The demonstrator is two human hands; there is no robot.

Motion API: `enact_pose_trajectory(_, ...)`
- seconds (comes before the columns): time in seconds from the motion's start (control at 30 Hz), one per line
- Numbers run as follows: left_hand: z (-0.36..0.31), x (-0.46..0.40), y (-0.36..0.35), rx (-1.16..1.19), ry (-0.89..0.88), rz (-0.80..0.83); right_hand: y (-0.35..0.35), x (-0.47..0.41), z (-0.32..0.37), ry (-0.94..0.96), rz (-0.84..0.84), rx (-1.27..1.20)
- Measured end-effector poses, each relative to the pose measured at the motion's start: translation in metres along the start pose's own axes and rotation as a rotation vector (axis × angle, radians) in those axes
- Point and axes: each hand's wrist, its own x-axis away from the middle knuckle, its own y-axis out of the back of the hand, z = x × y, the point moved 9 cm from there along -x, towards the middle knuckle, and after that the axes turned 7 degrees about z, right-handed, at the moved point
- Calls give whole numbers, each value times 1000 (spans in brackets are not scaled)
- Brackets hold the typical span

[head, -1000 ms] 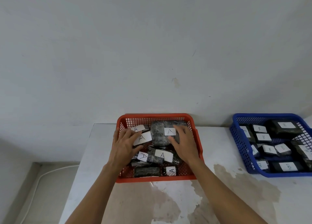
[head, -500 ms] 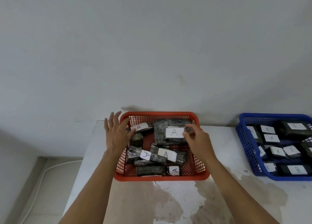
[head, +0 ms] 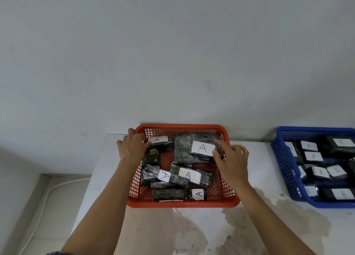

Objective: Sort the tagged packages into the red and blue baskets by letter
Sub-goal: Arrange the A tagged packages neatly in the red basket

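The red basket (head: 182, 203) sits mid-table and holds several dark wrapped packages with white "A" tags. My left hand (head: 132, 147) grips its left wall near the back corner, fingers outside and thumb inside beside a small tagged package (head: 159, 140). My right hand (head: 230, 158) pinches the right end of the large A package (head: 184, 149) lying at the basket's back right. The blue basket (head: 277, 158) stands at the far right, filled with several dark packages tagged "B".
Both baskets rest on a white table (head: 255, 226) with worn brown patches, set against a pale wall. The table's left edge drops to the floor, where a white cable (head: 48, 193) runs.
My left hand went from inside the basket to spread outside the left rim, then closed on the wall. My right hand stayed at the large A package, which shifted to the back right.
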Motion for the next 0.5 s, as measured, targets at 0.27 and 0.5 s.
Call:
enact_pose_trajectory(0.27, 12, 36, -6, 4, -128, 34, 0, 0, 7, 31, -13, -46)
enact_pose_trajectory(0.5, 7, 39, -3, -98, -64, 80, -3, -2, 17, 69, 27, -27)
